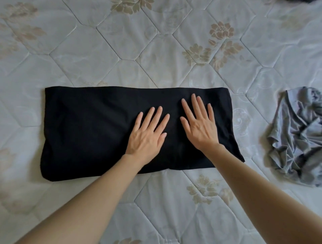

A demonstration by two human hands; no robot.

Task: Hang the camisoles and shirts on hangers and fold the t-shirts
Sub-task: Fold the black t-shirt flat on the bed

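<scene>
A person is looking down at a bed, and two bare forearms are reaching in from the bottom edge. A black t-shirt [97, 132], folded into a long rectangle, is lying flat across the middle of the view on a pale quilted mattress [87, 57] with a hexagon stitch pattern and faded tan flowers. The long sides of the t-shirt are running from 9 o'clock to 3 o'clock.

The left hand [148, 134] is resting palm down on the t-shirt, just right of its centre, with straight fingers spread and pointing toward 1 o'clock. The right hand [200, 125] is lying palm down just beside it, toward 3 o'clock, with straight fingers spread and pointing toward 12 o'clock. Both hands are pressing flat on the cloth; neither is pinching or gripping anything. The two hands are close together but not touching.

At 3 o'clock, well apart from the t-shirt, a crumpled grey garment [299, 135] is lying in a loose heap on the mattress at the right edge of the view. At the top right corner, near 1 o'clock, a sliver of something dark [296, 1] is showing; what it is cannot be told.
</scene>
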